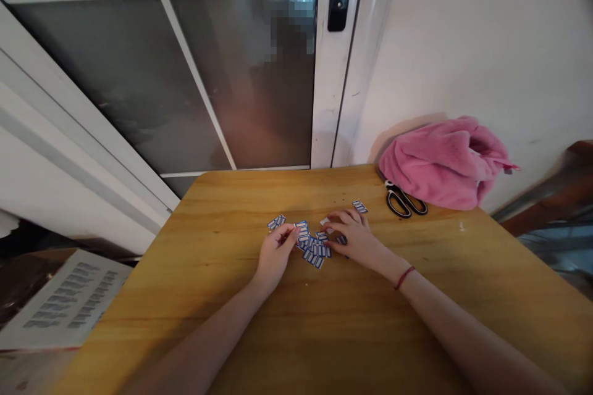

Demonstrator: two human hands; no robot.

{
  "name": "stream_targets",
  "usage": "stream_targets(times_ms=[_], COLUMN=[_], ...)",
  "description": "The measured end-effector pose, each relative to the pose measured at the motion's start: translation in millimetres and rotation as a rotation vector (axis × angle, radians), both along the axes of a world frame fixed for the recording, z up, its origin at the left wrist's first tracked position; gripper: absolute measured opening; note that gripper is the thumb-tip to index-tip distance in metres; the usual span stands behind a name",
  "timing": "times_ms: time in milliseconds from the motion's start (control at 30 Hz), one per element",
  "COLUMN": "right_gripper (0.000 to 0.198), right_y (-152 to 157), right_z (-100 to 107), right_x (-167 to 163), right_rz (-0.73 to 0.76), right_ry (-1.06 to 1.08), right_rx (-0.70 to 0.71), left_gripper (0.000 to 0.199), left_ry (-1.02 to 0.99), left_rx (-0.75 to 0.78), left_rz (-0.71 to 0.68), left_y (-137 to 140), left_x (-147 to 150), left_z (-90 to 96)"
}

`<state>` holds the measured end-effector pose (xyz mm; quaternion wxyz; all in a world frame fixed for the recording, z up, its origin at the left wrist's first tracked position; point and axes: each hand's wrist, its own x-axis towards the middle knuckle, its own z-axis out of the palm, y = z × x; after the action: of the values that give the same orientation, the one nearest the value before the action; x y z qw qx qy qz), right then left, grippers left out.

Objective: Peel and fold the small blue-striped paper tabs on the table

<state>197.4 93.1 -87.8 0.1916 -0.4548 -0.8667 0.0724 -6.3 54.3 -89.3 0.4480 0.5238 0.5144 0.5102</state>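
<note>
Small blue-and-white paper labels (317,248) lie in a loose, overlapping pile on the wooden table (222,321). My left hand (277,253) is at the pile's left side, its thumb and forefinger pinching one label (302,230). Over the right side of the pile, my right hand (354,237) has its fingers curved and spread, with the tips close to the labels; whether they touch any is unclear. A few more labels (278,221) are behind my left hand. Beyond my right fingers lies a single label (360,206). Some pieces are partly hidden under my right hand.
Black-handled scissors (405,200) rest at the back right, blades hidden under a pink plush cloth item (445,160). A glass-paned door (241,74) and a white wall (472,37) border the table's back. A printed carton (69,302) is at lower left.
</note>
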Motion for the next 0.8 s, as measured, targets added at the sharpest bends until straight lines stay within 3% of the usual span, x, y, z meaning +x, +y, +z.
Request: stream_targets(times_ms=[167, 600, 800], right_gripper=[0.017, 0.002, 0.005], right_y=[-1.1, -6.8, -7.0], right_z=[-4.9, 3.8, 12.4], right_x=[-2.4, -8.5, -6.3], right_rz=[-0.008, 0.024, -0.001], right_ry=[0.073, 0.133, 0.319], right_rx=[-0.050, 0.016, -0.053], left_gripper=[0.027, 0.026, 0.026], left_ry=[-0.004, -0.004, 0.005], left_rx=[-0.008, -0.016, -0.019], left_rz=[0.001, 0.013, 0.013], left_y=[0.3, -0.7, -0.5], left_x=[0.4, 1.0, 0.3], left_z=[-0.5, 3.0, 2.7])
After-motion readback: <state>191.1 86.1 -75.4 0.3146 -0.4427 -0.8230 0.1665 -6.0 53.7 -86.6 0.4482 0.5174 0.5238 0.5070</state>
